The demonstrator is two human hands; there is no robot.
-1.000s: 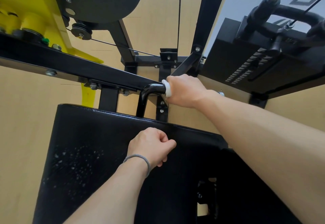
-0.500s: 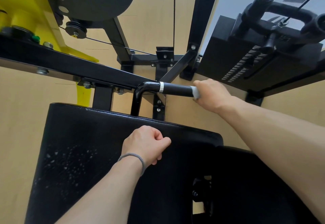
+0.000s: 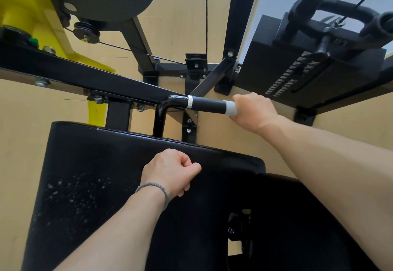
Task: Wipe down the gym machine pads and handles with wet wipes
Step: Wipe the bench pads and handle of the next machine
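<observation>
Handle in the head view ran nearly level, from the bend at 9 o'clock out toward 3 o'clock. The right hand, the nearer one, had its fingers curled round the handle's outer end, a pale wipe showing at its 9 o'clock edge. The left hand, at 6 o'clock of the handle, rested fisted on the pad, holding nothing visible.

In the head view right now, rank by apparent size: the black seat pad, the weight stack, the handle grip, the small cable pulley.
1. Black seat pad, by far the largest, though nearest the camera.
2. Weight stack.
3. Handle grip, its end inside the right hand.
4. Cable pulley; close to the grip, ranking unsure.
</observation>
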